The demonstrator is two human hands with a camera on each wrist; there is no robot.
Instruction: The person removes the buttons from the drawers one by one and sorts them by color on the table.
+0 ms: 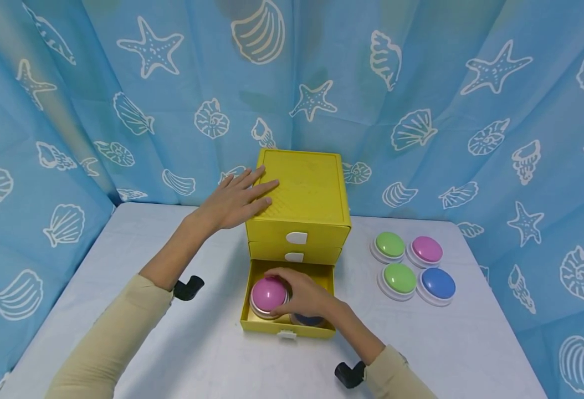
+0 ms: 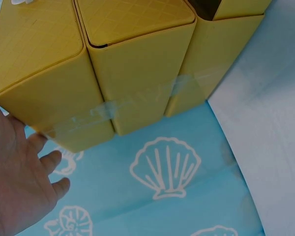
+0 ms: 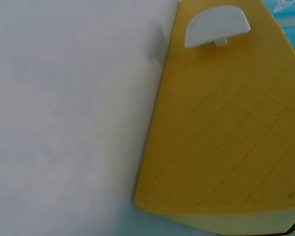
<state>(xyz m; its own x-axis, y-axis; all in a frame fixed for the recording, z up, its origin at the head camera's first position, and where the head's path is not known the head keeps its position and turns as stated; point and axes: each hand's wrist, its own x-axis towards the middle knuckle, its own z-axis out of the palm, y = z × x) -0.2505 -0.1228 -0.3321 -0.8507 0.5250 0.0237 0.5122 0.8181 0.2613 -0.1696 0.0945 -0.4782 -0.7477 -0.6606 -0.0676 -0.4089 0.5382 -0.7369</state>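
Observation:
A yellow three-drawer cabinet (image 1: 307, 183) stands at the back of the table, its bottom drawer (image 1: 262, 326) pulled out. My left hand (image 1: 234, 202) lies on the left side of the cabinet top with fingers spread and straight; the left wrist view has this hand (image 2: 19, 177) beside the cabinet's side wall (image 2: 142, 83). Inside the drawer, my right hand (image 1: 304, 293) grips a pink push button (image 1: 268, 295) with a white base, thumb and fingers at its right side. Partly hidden under that hand is a blue push button (image 1: 308, 320). The right wrist view shows the drawer front (image 3: 226, 137) and its white handle (image 3: 219, 24).
Right of the cabinet, two green buttons (image 1: 390, 244), a pink button (image 1: 427, 249) and a blue button (image 1: 439, 283) sit grouped on the white tablecloth (image 1: 172, 343). A blue curtain (image 1: 182, 105) with shell prints hangs behind and along both sides.

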